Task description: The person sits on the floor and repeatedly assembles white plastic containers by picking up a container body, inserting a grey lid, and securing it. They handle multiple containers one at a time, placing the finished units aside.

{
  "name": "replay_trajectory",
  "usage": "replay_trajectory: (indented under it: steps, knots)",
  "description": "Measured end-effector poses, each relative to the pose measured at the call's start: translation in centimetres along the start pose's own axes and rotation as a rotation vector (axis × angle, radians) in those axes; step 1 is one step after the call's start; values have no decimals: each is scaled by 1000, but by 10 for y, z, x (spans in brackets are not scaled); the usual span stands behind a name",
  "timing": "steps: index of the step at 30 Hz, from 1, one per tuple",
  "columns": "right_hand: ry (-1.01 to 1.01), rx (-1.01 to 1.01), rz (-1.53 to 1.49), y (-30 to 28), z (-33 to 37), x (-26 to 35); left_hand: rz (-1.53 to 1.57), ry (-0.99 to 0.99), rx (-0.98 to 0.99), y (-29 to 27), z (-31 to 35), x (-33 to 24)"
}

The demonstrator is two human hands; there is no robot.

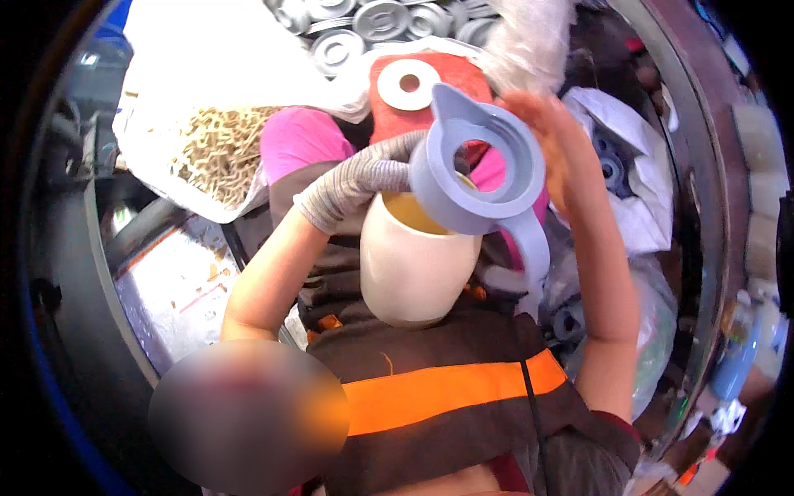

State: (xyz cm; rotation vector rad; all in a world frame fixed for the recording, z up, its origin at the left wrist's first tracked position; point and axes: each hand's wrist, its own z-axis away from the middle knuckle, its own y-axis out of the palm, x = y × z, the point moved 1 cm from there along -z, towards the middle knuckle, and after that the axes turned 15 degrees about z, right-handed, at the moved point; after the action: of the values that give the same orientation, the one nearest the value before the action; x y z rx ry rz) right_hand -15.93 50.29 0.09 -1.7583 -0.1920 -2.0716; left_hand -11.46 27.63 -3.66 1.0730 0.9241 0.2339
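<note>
Over my lap, a cream jug body (418,269) shows its yellow inside at the mouth. A blue-grey spouted jug collar with a handle (475,202) sits tilted over that mouth and covers part of it. My left hand (364,178), in a grey knit glove, is closed at the collar's left side, its fingertips hidden behind the collar. Beside the collar's upper right edge is my right hand (550,136), smeared by motion; its fingers cannot be made out. A white ring (408,85) lies on red cloth (387,117) beyond the collar.
At the left, a white sack (145,161) holds many beige curved pieces (219,153). Several grey round lids (380,21) are piled at the far side. A white bag (641,198) with dark blue round parts stands at the right. A dark frame bar (718,190) runs along the right.
</note>
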Motion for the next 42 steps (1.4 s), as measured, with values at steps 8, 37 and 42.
replay_trajectory:
  steps: [8,37,42]
  knots:
    - [3,-271,295,40,66,-24,-140,187,-81,-39,13,20]
    - [317,-73,-414,34,20,-39,603,195,-214,-48,3,28]
    - [258,-168,-428,36,20,-34,588,111,-123,-57,4,28]
